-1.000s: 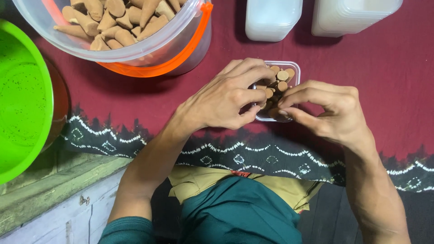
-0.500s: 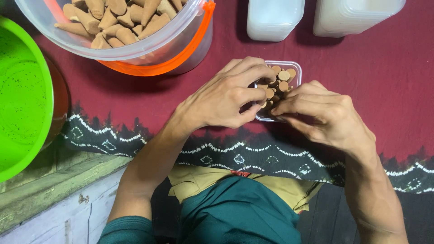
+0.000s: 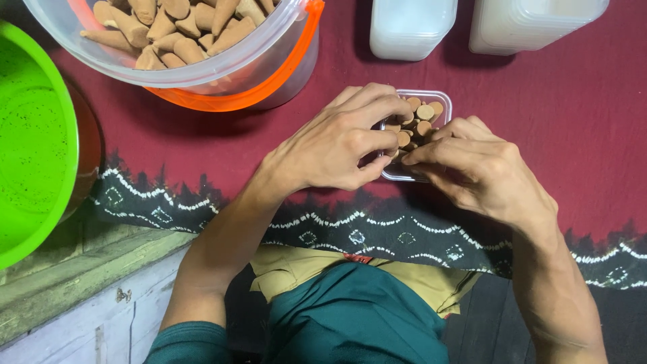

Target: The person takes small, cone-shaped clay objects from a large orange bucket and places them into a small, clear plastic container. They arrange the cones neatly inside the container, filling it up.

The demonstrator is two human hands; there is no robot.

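I am looking at a small clear box [image 3: 439, 101] sitting on the maroon cloth [image 3: 573, 121], packed with tan cones [image 3: 424, 112] standing blunt end up. Both hands are crowding it: the left hand [image 3: 340, 152] is curling over the box's 9 o'clock side, fingertips closing on the cones near the rim, though I cannot tell whether one is actually pinched. The right hand [image 3: 482, 168] is coming in from 4 o'clock, fingers drawn together at the near edge, its grip likewise hidden. To my eye, doing this well means keeping the box pinned flat while nudging each cone upright and snug against its neighbours. At 10 o'clock a clear bucket [image 3: 263, 61] with an orange handle is holding loose cones; at 9 o'clock a green lid [image 3: 34, 155] is lying; two white containers [image 3: 411, 27] are standing at 12 o'clock.
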